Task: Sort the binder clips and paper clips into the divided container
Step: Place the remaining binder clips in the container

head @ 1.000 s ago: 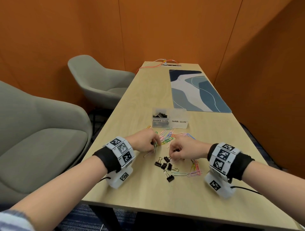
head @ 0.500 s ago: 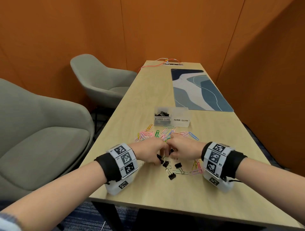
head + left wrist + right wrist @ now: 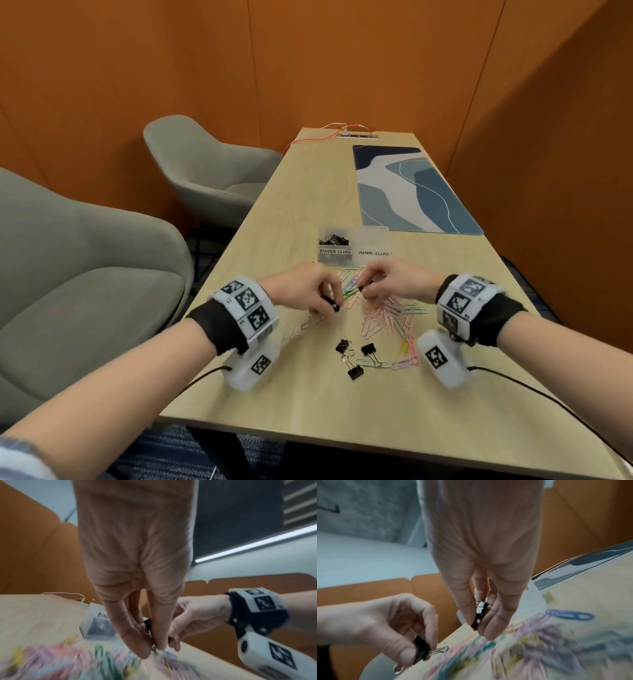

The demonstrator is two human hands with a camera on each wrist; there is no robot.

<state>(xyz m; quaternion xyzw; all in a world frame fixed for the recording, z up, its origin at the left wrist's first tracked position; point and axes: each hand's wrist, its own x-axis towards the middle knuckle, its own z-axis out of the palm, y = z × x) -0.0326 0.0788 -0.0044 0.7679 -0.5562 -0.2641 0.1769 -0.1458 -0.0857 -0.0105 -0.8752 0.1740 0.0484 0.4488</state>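
Both hands have come up off the heap, each with a black binder clip. The left hand [image 3: 301,291] has its fingers [image 3: 412,651] clamped on one binder clip [image 3: 421,650]; the right hand [image 3: 390,284] pinches another clip [image 3: 478,616]. They now hang just short of the divided container [image 3: 354,248] at mid-desk. Three binder clips [image 3: 356,356] remain near the desk's [image 3: 308,404] front edge, so another trip looks needed.

A black binder clip [image 3: 479,615] is pinched between thumb and fingers [image 3: 494,616] of the right hand [image 3: 481,555]. A second binder clip [image 3: 422,651] is gripped by the left hand [image 3: 382,626]. Blurred coloured paper clips [image 3: 530,646] are spread over the counter [image 3: 590,588], a blue one [image 3: 570,616] seen apart.
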